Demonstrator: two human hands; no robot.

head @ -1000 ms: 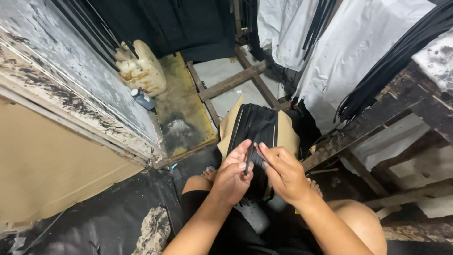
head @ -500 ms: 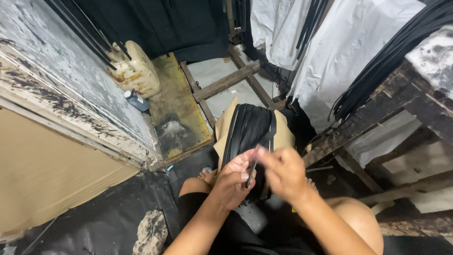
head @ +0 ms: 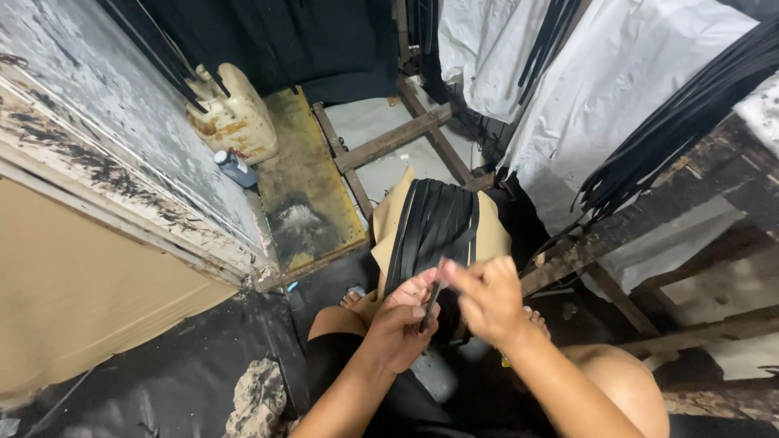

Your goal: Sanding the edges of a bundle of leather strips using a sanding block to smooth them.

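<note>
Cramped workshop floor, head view: worn painted wall at left, white sheets [head: 625,89] hung with black strips [head: 690,122] at right. Both hands meet low in the frame; left hand [head: 402,324] and right hand [head: 487,300] pinch a narrow dark strip [head: 431,300] between fingertips. Just beyond them, a tan board [head: 389,219] carries a stack of black strips [head: 434,227]. A stained jug [head: 235,118] stands by the wall.
</note>
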